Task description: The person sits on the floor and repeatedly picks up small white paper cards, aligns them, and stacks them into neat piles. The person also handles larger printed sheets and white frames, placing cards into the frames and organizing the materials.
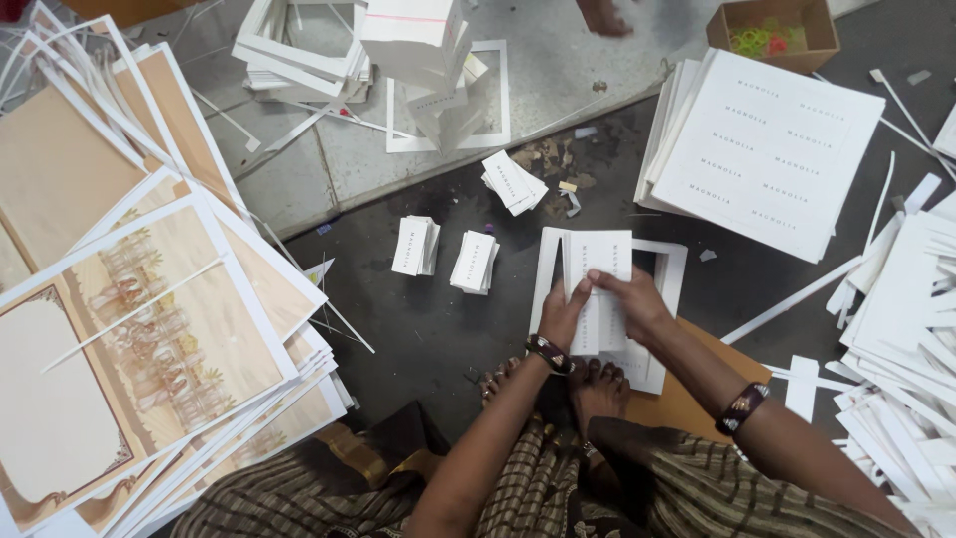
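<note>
My left hand [565, 311] and my right hand [634, 299] both pinch a white printed card strip [598, 259], lifting it out of a white die-cut sheet frame [675, 267] that lies on the dark floor before my bare feet [596, 386]. Fingers of both hands meet near the strip's middle. Three small stacks of cut white cards [415, 245], [474, 262], [514, 181] lie to the left and beyond. A stack of uncut printed white sheets [762, 149] sits at the far right.
A big fan of beige illustrated sheets [149, 329] fills the left. White offcut strips [906, 369] pile up on the right. Empty white frames [299, 45] and a cardboard box [772, 30] lie at the back, near another person's foot [602, 17].
</note>
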